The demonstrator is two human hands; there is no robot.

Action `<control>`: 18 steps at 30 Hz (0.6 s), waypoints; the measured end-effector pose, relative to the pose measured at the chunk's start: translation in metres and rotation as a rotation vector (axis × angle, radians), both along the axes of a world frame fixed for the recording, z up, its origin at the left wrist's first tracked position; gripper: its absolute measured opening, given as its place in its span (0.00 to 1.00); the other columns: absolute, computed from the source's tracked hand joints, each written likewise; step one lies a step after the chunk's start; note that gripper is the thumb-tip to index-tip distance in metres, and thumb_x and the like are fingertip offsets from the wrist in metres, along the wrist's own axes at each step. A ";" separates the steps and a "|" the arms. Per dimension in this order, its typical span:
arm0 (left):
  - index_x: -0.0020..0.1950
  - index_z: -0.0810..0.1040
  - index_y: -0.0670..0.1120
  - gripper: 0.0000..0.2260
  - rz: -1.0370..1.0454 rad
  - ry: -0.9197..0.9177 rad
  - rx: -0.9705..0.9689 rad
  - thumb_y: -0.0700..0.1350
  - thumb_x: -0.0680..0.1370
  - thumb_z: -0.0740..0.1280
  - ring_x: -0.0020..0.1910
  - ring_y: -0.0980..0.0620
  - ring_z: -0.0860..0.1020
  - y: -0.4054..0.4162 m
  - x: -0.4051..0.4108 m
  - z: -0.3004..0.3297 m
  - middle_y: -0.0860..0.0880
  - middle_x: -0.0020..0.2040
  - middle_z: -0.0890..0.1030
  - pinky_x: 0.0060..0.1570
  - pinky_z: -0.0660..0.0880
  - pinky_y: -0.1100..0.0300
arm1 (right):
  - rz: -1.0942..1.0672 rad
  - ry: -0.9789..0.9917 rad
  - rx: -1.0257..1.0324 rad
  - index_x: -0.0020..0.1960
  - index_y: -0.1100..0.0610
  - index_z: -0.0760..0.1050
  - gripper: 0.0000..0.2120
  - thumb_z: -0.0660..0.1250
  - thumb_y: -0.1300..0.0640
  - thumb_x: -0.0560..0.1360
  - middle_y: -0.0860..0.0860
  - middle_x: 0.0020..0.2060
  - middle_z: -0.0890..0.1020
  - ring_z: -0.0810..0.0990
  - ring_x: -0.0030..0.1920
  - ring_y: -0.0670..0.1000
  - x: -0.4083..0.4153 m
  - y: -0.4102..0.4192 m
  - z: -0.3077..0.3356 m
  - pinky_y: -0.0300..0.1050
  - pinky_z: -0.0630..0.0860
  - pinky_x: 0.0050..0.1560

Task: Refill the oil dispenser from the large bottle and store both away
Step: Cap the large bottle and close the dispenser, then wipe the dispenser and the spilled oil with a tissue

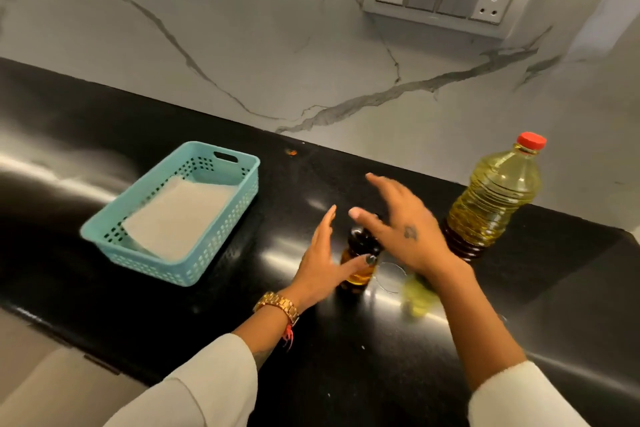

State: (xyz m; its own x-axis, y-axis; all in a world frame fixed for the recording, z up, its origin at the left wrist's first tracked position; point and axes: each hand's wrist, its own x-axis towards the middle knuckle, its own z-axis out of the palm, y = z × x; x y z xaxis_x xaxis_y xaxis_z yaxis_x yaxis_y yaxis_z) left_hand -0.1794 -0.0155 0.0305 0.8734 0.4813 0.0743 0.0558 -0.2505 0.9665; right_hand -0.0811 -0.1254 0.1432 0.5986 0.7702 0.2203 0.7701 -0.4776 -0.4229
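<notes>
Head view: dispenser (360, 258) stands upright on the black counter (207, 322), centre, long axis vertical, partly filled with amber oil, dark top on. Left hand (320, 262) is placed on its left side, fingers extended, thumb laid across the body; contact is seen but a closed grasp is not, so the hand is read as open. Right hand (403, 224) hovers over and just right of the dispenser top, fingers spread, nothing held; motion blur limits detail. Both hands are right at the dispenser; the left is the one touching. Bottle (495, 198) stands upright to the right and slightly farther back, red cap on, well filled, apart from both hands, nearer the right. Basket (173, 215), teal, lined with paper, sits to the left, well apart. Cap on the bottle suggests pouring is either done or not begun; cannot be told. Next move likely turns on the dispenser top directly under the right palm.
</notes>
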 end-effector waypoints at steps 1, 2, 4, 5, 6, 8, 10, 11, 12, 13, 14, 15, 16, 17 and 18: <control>0.70 0.50 0.68 0.42 0.037 -0.036 -0.019 0.68 0.63 0.70 0.72 0.56 0.60 0.005 -0.003 0.010 0.57 0.75 0.57 0.68 0.64 0.52 | -0.047 0.007 0.150 0.71 0.47 0.62 0.29 0.62 0.39 0.73 0.51 0.68 0.70 0.68 0.68 0.52 -0.003 0.002 0.005 0.52 0.69 0.64; 0.71 0.53 0.66 0.40 0.082 -0.076 -0.032 0.67 0.64 0.69 0.70 0.56 0.63 0.014 -0.009 0.022 0.57 0.74 0.59 0.67 0.66 0.53 | -0.093 0.032 0.296 0.68 0.48 0.66 0.26 0.63 0.41 0.73 0.50 0.64 0.74 0.71 0.64 0.51 -0.008 0.009 0.010 0.49 0.71 0.61; 0.71 0.57 0.61 0.35 0.180 -0.158 -0.023 0.62 0.68 0.69 0.67 0.57 0.67 0.037 -0.021 0.047 0.58 0.71 0.63 0.63 0.69 0.57 | -0.161 0.151 0.510 0.63 0.49 0.71 0.19 0.65 0.46 0.74 0.48 0.57 0.77 0.75 0.59 0.49 -0.019 0.028 0.020 0.44 0.74 0.55; 0.71 0.59 0.58 0.33 0.225 -0.198 -0.005 0.59 0.70 0.69 0.66 0.57 0.69 0.051 -0.029 0.059 0.58 0.70 0.65 0.61 0.70 0.60 | -0.170 0.229 0.574 0.61 0.48 0.72 0.17 0.66 0.47 0.74 0.46 0.55 0.77 0.76 0.58 0.48 -0.024 0.041 0.024 0.41 0.75 0.52; 0.71 0.61 0.57 0.30 0.266 -0.229 0.018 0.56 0.72 0.69 0.64 0.58 0.70 0.065 -0.037 0.071 0.57 0.69 0.66 0.59 0.71 0.63 | -0.162 0.294 0.612 0.60 0.48 0.73 0.15 0.66 0.48 0.74 0.45 0.54 0.77 0.77 0.57 0.47 -0.029 0.053 0.027 0.39 0.74 0.51; 0.69 0.64 0.55 0.25 0.366 -0.246 0.092 0.51 0.74 0.69 0.62 0.59 0.71 0.100 -0.057 0.087 0.55 0.69 0.68 0.56 0.71 0.66 | -0.103 0.361 0.624 0.58 0.48 0.73 0.14 0.67 0.50 0.74 0.46 0.54 0.78 0.77 0.55 0.46 -0.042 0.084 0.030 0.39 0.76 0.51; 0.67 0.67 0.53 0.22 0.463 -0.219 0.175 0.47 0.75 0.68 0.61 0.58 0.72 0.135 -0.079 0.094 0.53 0.67 0.70 0.55 0.73 0.65 | -0.039 0.379 0.593 0.57 0.49 0.74 0.13 0.68 0.53 0.73 0.47 0.53 0.79 0.78 0.54 0.47 -0.056 0.114 0.028 0.41 0.77 0.51; 0.66 0.68 0.52 0.20 0.503 -0.195 0.205 0.45 0.75 0.68 0.60 0.57 0.72 0.150 -0.088 0.095 0.52 0.66 0.71 0.54 0.73 0.63 | -0.016 0.373 0.569 0.57 0.50 0.75 0.13 0.69 0.54 0.73 0.48 0.53 0.80 0.78 0.53 0.47 -0.061 0.128 0.025 0.43 0.78 0.51; 0.65 0.69 0.51 0.19 0.540 -0.163 0.231 0.44 0.75 0.68 0.60 0.56 0.73 0.164 -0.098 0.094 0.52 0.65 0.72 0.55 0.74 0.61 | 0.007 0.362 0.536 0.56 0.51 0.76 0.12 0.69 0.55 0.73 0.48 0.53 0.80 0.79 0.52 0.48 -0.066 0.143 0.022 0.44 0.79 0.50; 0.64 0.70 0.50 0.18 0.573 -0.122 0.253 0.43 0.75 0.68 0.59 0.54 0.73 0.178 -0.106 0.090 0.52 0.63 0.73 0.55 0.73 0.59 | 0.030 0.352 0.488 0.56 0.52 0.76 0.12 0.70 0.56 0.72 0.49 0.52 0.81 0.79 0.51 0.48 -0.070 0.159 0.018 0.46 0.79 0.49; 0.63 0.71 0.49 0.17 0.599 -0.070 0.269 0.42 0.75 0.67 0.59 0.52 0.74 0.190 -0.114 0.086 0.52 0.62 0.74 0.55 0.73 0.58 | 0.055 0.348 0.427 0.55 0.53 0.76 0.12 0.70 0.57 0.72 0.49 0.52 0.81 0.80 0.50 0.49 -0.073 0.176 0.013 0.48 0.80 0.49; 0.62 0.71 0.49 0.16 0.610 -0.005 0.278 0.42 0.75 0.67 0.59 0.51 0.75 0.200 -0.120 0.080 0.51 0.62 0.75 0.55 0.72 0.58 | 0.075 0.344 0.356 0.54 0.53 0.77 0.12 0.70 0.58 0.72 0.50 0.52 0.81 0.80 0.49 0.49 -0.076 0.192 0.008 0.49 0.80 0.48; 0.62 0.71 0.48 0.16 0.600 0.067 0.283 0.42 0.75 0.67 0.59 0.49 0.75 0.207 -0.125 0.073 0.50 0.62 0.75 0.56 0.72 0.57 | 0.093 0.329 0.280 0.54 0.53 0.77 0.12 0.70 0.58 0.72 0.50 0.52 0.81 0.80 0.48 0.50 -0.079 0.206 0.003 0.49 0.80 0.49; 0.62 0.71 0.48 0.16 0.576 0.143 0.285 0.42 0.75 0.67 0.59 0.48 0.74 0.214 -0.129 0.067 0.49 0.62 0.75 0.57 0.71 0.55 | 0.110 0.304 0.206 0.55 0.54 0.77 0.12 0.70 0.59 0.71 0.51 0.53 0.81 0.81 0.48 0.51 -0.081 0.222 -0.002 0.49 0.80 0.50; 0.63 0.71 0.48 0.17 0.543 0.213 0.284 0.42 0.75 0.67 0.60 0.48 0.74 0.219 -0.132 0.061 0.49 0.62 0.75 0.59 0.71 0.52 | 0.129 0.275 0.137 0.55 0.55 0.77 0.13 0.70 0.60 0.71 0.52 0.54 0.81 0.81 0.49 0.51 -0.083 0.236 -0.008 0.48 0.79 0.52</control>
